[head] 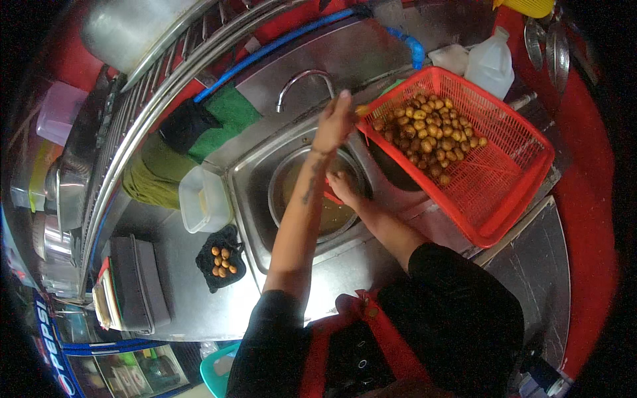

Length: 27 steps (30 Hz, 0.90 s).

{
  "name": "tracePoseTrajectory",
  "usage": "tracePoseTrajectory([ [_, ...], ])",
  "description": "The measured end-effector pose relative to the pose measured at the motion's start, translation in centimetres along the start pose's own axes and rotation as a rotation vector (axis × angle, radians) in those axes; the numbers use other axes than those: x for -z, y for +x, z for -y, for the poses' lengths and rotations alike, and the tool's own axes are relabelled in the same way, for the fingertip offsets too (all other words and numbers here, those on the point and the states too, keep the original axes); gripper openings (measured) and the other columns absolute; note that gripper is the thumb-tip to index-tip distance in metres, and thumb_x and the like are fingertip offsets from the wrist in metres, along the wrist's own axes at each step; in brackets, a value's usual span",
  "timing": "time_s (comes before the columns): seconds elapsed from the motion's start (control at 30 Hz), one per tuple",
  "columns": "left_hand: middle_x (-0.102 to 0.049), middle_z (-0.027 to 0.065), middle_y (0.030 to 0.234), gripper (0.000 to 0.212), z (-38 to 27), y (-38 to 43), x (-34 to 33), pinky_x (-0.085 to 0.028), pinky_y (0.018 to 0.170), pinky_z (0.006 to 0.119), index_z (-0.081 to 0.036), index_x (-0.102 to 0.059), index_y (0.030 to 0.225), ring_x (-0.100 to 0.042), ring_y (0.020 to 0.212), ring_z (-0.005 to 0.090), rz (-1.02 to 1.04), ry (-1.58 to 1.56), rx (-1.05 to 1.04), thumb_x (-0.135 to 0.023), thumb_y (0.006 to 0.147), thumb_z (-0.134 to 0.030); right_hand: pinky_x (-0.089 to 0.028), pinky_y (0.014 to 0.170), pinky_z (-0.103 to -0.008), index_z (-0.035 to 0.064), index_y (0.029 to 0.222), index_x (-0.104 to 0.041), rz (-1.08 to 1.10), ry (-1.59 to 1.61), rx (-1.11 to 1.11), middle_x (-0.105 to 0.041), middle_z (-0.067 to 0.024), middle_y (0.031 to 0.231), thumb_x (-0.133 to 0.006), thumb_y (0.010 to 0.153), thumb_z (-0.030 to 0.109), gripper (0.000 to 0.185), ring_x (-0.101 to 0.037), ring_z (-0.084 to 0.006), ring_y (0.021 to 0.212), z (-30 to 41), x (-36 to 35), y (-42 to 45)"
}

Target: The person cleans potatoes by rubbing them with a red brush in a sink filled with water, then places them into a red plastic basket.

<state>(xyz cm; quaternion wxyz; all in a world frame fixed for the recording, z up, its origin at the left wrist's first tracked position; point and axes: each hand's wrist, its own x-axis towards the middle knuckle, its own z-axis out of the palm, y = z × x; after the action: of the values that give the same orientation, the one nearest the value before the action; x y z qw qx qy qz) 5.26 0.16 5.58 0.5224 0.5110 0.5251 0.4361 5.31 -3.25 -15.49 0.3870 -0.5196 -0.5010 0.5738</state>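
Observation:
My right hand (343,188) is closed on a red tool (332,196), partly hidden, over a round metal basin (272,191) of murky water in the steel sink (251,209). My left hand (334,122) is raised beside the faucet (306,73), blurred, near the left corner of a red plastic basket (502,219). A yellowish round item (362,109) shows by its fingers; whether they hold it is unclear. Many small brown potatoes (428,132) lie in the basket. Several more (224,261) rest on a black cloth or net bag (211,276) left of the sink.
A clear plastic container (191,199) stands at the sink's left edge, near green cloths (226,117). Grey bins (149,283) are on the counter's left. A metal rack (164,64) runs above. A white jug (490,64) stands behind the basket; ladles (556,54) hang at right.

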Motion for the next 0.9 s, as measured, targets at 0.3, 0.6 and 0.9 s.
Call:
tracePoseTrajectory([
  [0.3, -0.046, 0.0054, 0.063, 0.052, 12.5, -0.2, 6.0, -0.037, 0.045, 0.030, -0.007, -0.049, 0.078, -0.044, 0.053, 0.0188, -0.064, -0.642, 0.450, -0.034, 0.077, -0.057, -0.031, 0.090, -0.0418, 0.0065, 0.096, -0.052, 0.390, -1.249, 0.611, -0.055, -0.0108, 0.095, -0.056, 0.067, 0.015, 0.030, -0.052, -0.0270, 0.088, -2.8, -0.4, -0.7],
  [0.6, -0.055, 0.0051, 0.075, 0.021, 26.3, -10.5, 18.2, -0.044, 0.053, 0.027, -0.008, -0.056, 0.080, -0.051, 0.069, 0.0146, -0.362, -0.940, 0.518, -0.044, 0.080, -0.025, -0.039, 0.055, -0.0263, 0.0058, 0.077, -0.056, 0.661, -0.062, 0.078, -0.053, 0.0007, 0.068, -0.049, 0.082, 0.027, 0.023, -0.048, -0.0093, 0.061, -0.5, 0.2, 1.8],
  [0.9, -0.056, 0.0007, 0.078, 0.018, 22.5, -9.7, 12.4, -0.034, 0.047, 0.017, -0.009, -0.054, 0.091, -0.044, 0.056, 0.0066, -0.091, -0.769, 0.411, -0.049, 0.083, -0.025, -0.041, 0.062, -0.0267, 0.0031, 0.078, -0.060, 0.483, -0.187, 0.498, -0.058, -0.0048, 0.071, -0.053, 0.080, 0.021, 0.019, -0.052, -0.0118, 0.067, 3.7, 2.8, 0.4],
])
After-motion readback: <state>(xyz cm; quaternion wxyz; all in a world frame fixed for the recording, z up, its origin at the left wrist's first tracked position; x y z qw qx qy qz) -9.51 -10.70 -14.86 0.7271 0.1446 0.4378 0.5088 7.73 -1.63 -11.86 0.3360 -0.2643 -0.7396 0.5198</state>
